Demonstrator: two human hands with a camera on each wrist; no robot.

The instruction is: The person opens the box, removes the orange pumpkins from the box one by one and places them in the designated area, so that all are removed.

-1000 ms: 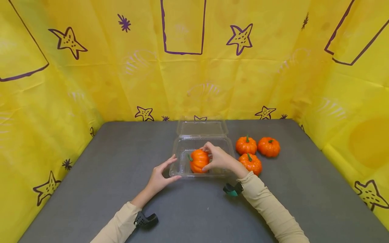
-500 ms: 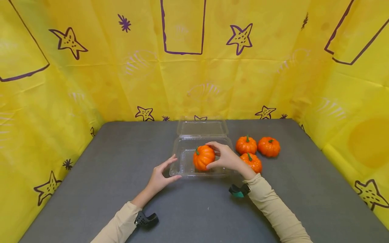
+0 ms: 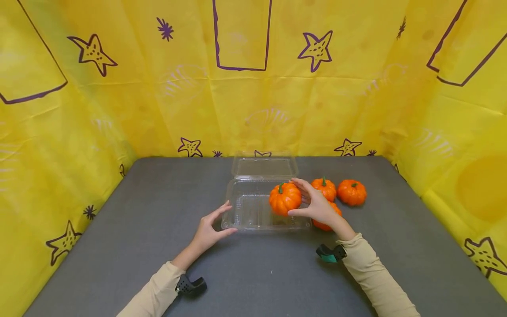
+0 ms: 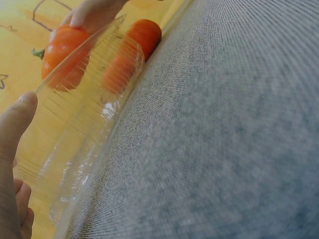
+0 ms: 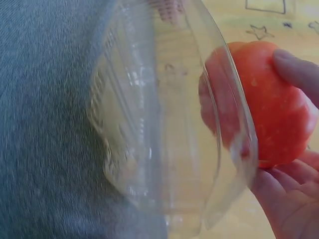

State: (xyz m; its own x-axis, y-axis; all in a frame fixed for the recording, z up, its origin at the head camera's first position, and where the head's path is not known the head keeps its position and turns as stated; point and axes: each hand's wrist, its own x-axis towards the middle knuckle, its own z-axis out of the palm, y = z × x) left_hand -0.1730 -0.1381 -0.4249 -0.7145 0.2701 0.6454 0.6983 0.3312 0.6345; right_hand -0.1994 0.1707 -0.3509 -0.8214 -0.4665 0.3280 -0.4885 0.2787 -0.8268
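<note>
My right hand (image 3: 317,208) holds a small orange pumpkin (image 3: 284,199) with a green stem between thumb and fingers, above the right part of a clear plastic clamshell container (image 3: 247,211). The container's lid (image 3: 264,167) is folded back, away from me. At the near left corner, my left hand (image 3: 205,231) grips the container, its thumb on the front rim and its fingers at the left side. In the right wrist view the held pumpkin (image 5: 274,104) is partly seen through the container wall. No other pumpkin is visible inside the container.
Right of the container sit a pumpkin (image 3: 325,188), another pumpkin (image 3: 351,192) and a nearer pumpkin (image 3: 321,225), which my right hand partly covers. They stand on a dark grey table (image 3: 166,189). Yellow patterned cloth (image 3: 253,97) encloses the back and sides.
My right hand has lifted the pumpkin from inside the container and carried it up and to the right, turning its stem upward. The left hand has stayed at the container's corner.
</note>
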